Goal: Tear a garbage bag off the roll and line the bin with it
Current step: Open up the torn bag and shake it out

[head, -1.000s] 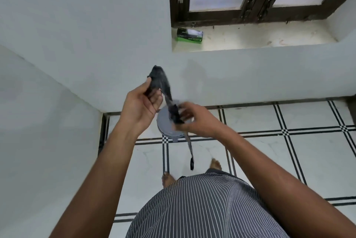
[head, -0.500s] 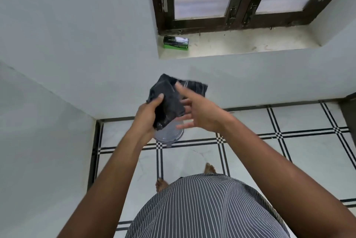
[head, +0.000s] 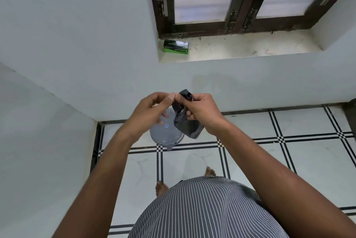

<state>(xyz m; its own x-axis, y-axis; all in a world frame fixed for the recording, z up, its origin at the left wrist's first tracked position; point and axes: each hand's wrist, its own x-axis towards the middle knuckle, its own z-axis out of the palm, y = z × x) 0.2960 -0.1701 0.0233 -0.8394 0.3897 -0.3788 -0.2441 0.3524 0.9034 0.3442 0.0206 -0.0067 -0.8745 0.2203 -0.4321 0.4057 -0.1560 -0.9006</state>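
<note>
Fingers [head: 172, 96] pinching garbage bag [head: 187, 124], bin [head: 166, 133] below

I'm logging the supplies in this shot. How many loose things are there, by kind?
Garbage bag, dark, gripped by both hands: 1
Bin, grey, lid closed, on the floor: 1
Green box on the window sill: 1
Total: 3

Tiled floor [head: 289, 160] w/ grey bin [head: 165, 137]; sill [head: 250, 48] w/ green box [head: 176, 46]
</note>
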